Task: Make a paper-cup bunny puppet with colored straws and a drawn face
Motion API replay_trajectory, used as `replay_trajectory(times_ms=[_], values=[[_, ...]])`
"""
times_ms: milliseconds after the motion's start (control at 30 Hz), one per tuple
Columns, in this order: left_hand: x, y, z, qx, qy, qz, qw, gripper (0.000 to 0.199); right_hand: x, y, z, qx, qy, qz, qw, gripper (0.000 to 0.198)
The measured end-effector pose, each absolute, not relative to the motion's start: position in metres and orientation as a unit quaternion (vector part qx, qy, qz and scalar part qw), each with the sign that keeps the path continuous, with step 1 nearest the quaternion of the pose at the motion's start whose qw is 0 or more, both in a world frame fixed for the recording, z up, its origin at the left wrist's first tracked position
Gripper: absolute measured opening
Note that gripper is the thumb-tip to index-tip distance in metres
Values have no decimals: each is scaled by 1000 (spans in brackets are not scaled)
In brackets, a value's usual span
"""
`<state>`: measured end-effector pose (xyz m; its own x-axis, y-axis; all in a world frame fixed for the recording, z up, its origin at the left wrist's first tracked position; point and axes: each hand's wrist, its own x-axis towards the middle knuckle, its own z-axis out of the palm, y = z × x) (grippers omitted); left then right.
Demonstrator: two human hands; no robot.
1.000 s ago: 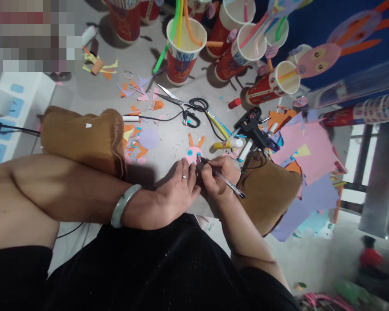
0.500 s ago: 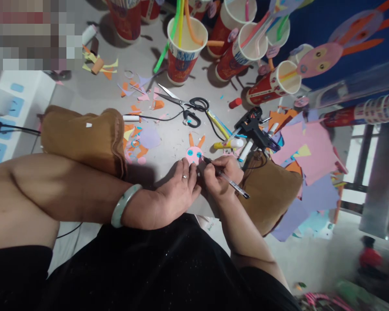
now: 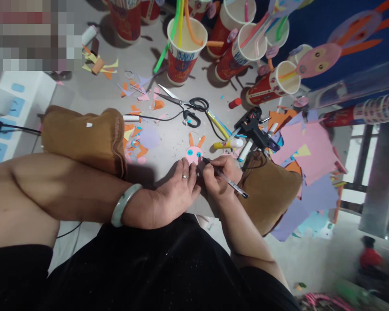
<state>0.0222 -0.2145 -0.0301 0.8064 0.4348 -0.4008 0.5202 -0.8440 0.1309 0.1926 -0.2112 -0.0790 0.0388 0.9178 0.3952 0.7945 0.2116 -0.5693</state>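
A small pink paper rabbit face with orange ears and blue eyes lies on the table in front of me. My left hand rests flat, its outstretched fingertips touching the lower edge of the face and hiding that part. In my right hand is a slim pen with a clear barrel and black end, gripped between thumb and fingers. The pen's tip is at the right-hand blue eye. Just beyond the face lie black-handled scissors, blades pointing left.
Red paper cups with straws stand along the back. A black glue gun, a yellow marker and stacked coloured paper are on the right. Brown cushions flank my arms. Paper scraps litter the left; a power strip sits beyond.
The pen and my right hand have shifted very slightly left. My left hand and the rabbit face stay in place.
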Motion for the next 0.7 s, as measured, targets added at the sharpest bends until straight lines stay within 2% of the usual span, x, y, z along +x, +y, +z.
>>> replay_trajectory(times_ms=[200,467,700], values=[[23,-211,-25,939,255,-189,129,64,193,-213,-79,-640,-680,95,345,11],[23,-214,-27,943,252,-191,105,64,193,-211,-80,-626,-679,58,378,9],[24,-209,-24,938,250,-198,135,65,191,-212,-77,-613,-692,68,375,8]])
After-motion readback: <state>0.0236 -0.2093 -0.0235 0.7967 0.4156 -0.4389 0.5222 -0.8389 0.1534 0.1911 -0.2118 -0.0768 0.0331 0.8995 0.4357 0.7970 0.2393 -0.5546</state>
